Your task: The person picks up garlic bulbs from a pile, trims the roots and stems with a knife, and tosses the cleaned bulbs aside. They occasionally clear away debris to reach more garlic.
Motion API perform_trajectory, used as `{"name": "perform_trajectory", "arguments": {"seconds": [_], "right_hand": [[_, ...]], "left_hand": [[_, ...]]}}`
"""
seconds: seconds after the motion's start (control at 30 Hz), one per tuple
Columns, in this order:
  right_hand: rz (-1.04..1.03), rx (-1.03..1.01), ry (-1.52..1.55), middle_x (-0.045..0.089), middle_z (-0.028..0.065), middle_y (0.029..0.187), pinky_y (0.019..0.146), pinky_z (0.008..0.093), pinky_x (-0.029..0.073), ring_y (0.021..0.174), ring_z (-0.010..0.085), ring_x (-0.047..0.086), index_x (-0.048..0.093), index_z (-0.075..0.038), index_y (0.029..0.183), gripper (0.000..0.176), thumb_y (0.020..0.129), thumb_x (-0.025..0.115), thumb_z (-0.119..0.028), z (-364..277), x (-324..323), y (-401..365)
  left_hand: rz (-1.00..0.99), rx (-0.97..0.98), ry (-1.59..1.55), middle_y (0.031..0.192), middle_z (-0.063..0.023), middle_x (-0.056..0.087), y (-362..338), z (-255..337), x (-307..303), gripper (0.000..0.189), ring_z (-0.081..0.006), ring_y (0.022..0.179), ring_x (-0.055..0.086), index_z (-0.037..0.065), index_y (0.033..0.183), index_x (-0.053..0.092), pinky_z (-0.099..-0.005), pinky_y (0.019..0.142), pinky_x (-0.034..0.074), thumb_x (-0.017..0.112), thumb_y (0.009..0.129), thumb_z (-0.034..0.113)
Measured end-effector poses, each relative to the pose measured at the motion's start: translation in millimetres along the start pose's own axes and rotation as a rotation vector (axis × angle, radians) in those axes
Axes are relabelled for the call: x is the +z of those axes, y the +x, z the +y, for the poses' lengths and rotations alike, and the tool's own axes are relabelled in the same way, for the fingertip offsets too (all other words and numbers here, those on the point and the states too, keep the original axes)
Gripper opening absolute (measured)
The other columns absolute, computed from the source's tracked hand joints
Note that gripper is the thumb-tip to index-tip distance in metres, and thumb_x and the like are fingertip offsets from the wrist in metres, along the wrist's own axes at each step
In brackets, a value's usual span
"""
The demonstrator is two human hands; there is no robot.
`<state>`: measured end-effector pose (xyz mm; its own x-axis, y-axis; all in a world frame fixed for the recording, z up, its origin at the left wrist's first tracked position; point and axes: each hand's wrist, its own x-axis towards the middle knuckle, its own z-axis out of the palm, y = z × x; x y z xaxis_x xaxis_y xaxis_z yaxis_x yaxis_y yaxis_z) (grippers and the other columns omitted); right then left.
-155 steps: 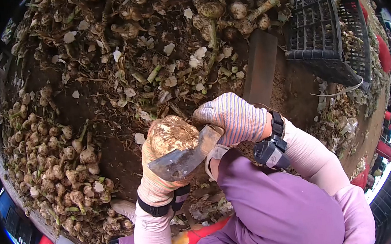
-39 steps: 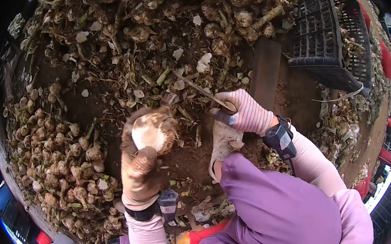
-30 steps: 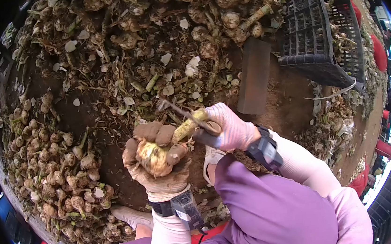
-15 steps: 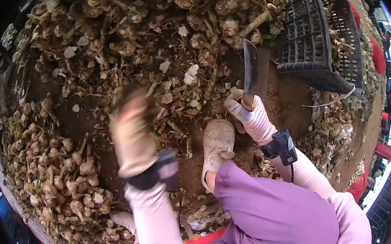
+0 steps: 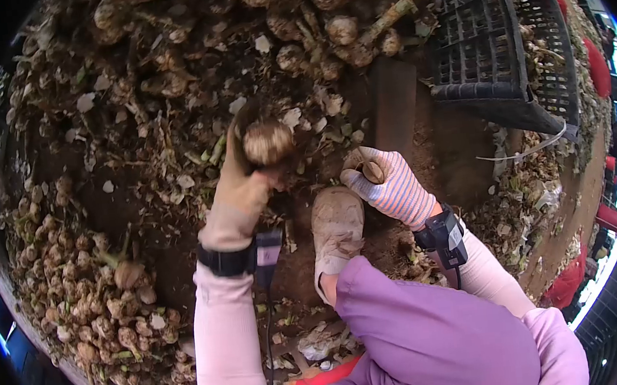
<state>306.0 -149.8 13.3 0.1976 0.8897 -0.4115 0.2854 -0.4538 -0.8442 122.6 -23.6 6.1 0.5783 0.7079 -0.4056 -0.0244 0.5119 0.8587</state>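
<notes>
My left hand (image 5: 238, 199), in a pale dirty glove, is closed around a garlic bulb (image 5: 268, 141), which is slightly blurred. My right hand (image 5: 393, 184), in a striped glove, grips a knife by its wooden handle (image 5: 373, 172). The rounded handle end faces up, and the blade does not show clearly now. Below and between the hands is my dirt-covered shoe (image 5: 337, 223). A brown flat strip (image 5: 395, 102), perhaps a board, lies just beyond the right hand.
A large heap of garlic with stalks (image 5: 162, 58) spreads across the far side. Trimmed bulbs (image 5: 103, 294) are piled at left. A black plastic crate (image 5: 475, 35) stands at far right, a pale strap (image 5: 527, 149) hanging from it. Peel and stem scraps (image 5: 271, 114) litter the ground.
My left hand, blurred at left before, has come right and up, with the garlic bulb now visible in it. My right hand has turned the knife, so its upright blade no longer shows.
</notes>
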Motion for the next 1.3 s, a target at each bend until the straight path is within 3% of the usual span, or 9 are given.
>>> {"name": "perform_trajectory", "arguments": {"seconds": [0.23,0.33,0.4,0.5,0.9,0.97,1.0,1.17,1.3], "right_hand": [[-0.329,-0.379,-0.399,0.059,0.0155,0.071,0.061,0.0413,0.048,0.071,0.0361,0.059,0.058,-0.006,0.092,0.028,0.067,0.064,-0.017,-53.5,18.2,4.4],[-0.382,-0.495,-0.453,0.06,0.0141,0.075,0.063,0.0414,0.048,0.074,0.035,0.06,0.058,-0.006,0.093,0.032,0.064,0.066,-0.017,-69.0,24.6,4.3],[-0.425,-0.541,-0.474,0.06,0.0135,0.077,0.064,0.041,0.049,0.075,0.0339,0.06,0.058,-0.006,0.093,0.033,0.064,0.067,-0.017,-79.7,25.7,3.0],[-0.472,-0.545,-0.46,0.059,0.0134,0.075,0.064,0.0411,0.049,0.074,0.0338,0.06,0.058,-0.006,0.092,0.032,0.064,0.066,-0.017,-83.6,30.5,4.1],[-0.428,-0.691,-0.353,0.058,0.0131,0.073,0.06,0.0412,0.048,0.071,0.0343,0.06,0.058,-0.005,0.088,0.029,0.062,0.066,-0.014,-40.6,43.6,15.4],[-0.429,-0.705,-0.394,0.058,0.0135,0.071,0.059,0.0407,0.048,0.07,0.0346,0.059,0.059,-0.006,0.089,0.029,0.062,0.066,-0.014,-29.0,44.4,19.3],[-0.385,-0.586,-0.449,0.059,0.0141,0.07,0.059,0.0404,0.048,0.07,0.035,0.059,0.06,-0.005,0.089,0.029,0.062,0.066,-0.014,-21.1,41.4,25.9],[-0.221,-0.422,-0.308,0.059,0.0171,0.071,0.06,0.0398,0.048,0.071,0.0358,0.059,0.06,-0.005,0.09,0.026,0.064,0.06,-0.012,-33.5,28.4,12.3],[-0.232,-0.256,-0.223,0.059,0.0173,0.07,0.058,0.0369,0.047,0.069,0.036,0.059,0.06,-0.004,0.088,0.021,0.068,0.059,-0.011,-52.9,27.7,9.2]], "left_hand": [[0.044,-0.101,0.175,0.099,-0.0051,0.061,-91.1,29.1,-14.3,0.065,-0.0181,0.092,0.06,0.004,0.123,0.04,-0.0298,0.089,0.046,0.073,0.067,0.006],[-0.105,0.542,1.199,0.1,-0.0059,0.061,-98.1,15.9,-25.3,0.051,-0.0188,0.089,0.061,0.003,0.115,0.046,-0.033,0.085,0.049,0.072,0.072,0.011],[0.166,-0.072,-0.597,0.1,-0.0071,0.062,-105.1,16.3,-10.6,0.042,-0.0179,0.087,0.062,0.002,0.11,0.05,-0.0312,0.08,0.05,0.071,0.075,0.014],[0.127,0.045,0.091,0.105,-0.0047,0.059,-109.9,22.5,-9.8,0.057,-0.0145,0.094,0.059,0.004,0.124,0.039,-0.0294,0.085,0.05,0.07,0.077,0.018],[0.047,-0.13,0.217,0.085,-0.0041,0.065,-118.0,25.4,-3.1,0.044,-0.0095,0.077,0.061,0.001,0.099,0.054,-0.0253,0.072,0.049,0.076,0.064,0.014],[-0.205,0.109,0.802,0.086,-0.0036,0.064,-121.2,21.8,-8.0,0.049,-0.011,0.078,0.06,0.001,0.1,0.054,-0.0253,0.074,0.048,0.078,0.058,0.014],[-0.177,-0.239,0.084,0.09,-0.0047,0.063,-132.4,40.9,-2.9,0.057,-0.0134,0.081,0.06,0.001,0.1,0.055,-0.0261,0.076,0.049,0.08,0.052,0.014],[-0.086,-0.049,0.305,0.096,-0.0047,0.058,-131.9,52.8,-16.4,0.074,-0.0133,0.088,0.057,0.002,0.115,0.046,-0.0268,0.081,0.046,0.077,0.048,0.006],[0.087,-0.054,-0.217,0.11,-0.0069,0.053,-136.3,40.4,-22.1,0.072,-0.0144,0.099,0.053,0.002,0.122,0.04,-0.0292,0.088,0.043,0.074,0.06,0.012]]}}
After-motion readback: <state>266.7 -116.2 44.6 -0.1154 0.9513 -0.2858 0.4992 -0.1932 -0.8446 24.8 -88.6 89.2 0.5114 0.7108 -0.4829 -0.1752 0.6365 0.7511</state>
